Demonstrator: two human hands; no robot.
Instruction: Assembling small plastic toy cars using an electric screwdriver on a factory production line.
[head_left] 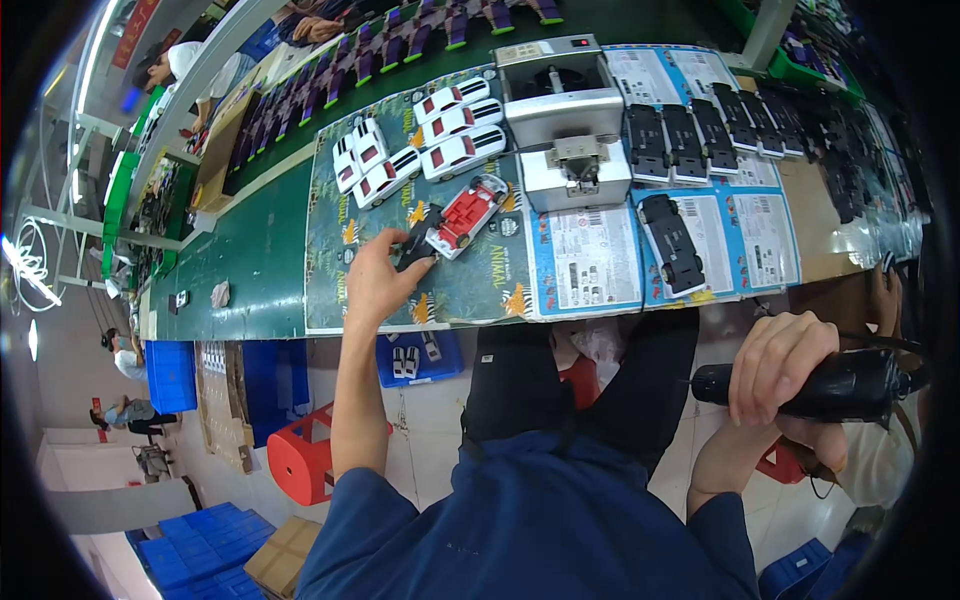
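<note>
Step in hand: the left hand [375, 280] reaches onto the green counter [260, 260] and pinches a small black part [415, 246] that lies against the red and white toy car body [465, 214]; it looks like a pick-up or seating step.
Left grip: thumb and fingertips closed on the black part, the rest of the hand loose.
Right grip: the right hand [785, 365] is wrapped fully around a black electric screwdriver [810, 388], held low at the right of the frame, off the counter.
Car body place: centre of the frame, on the printed sheet [330, 290], just below the row of white toy cars [420, 140].
Long axis: diagonal, lower left to upper right.
Pointing: which end is the nose cannot be told.
Next move calls for: judged only, a steady hold on the part while the screwdriver is brought up.
</note>
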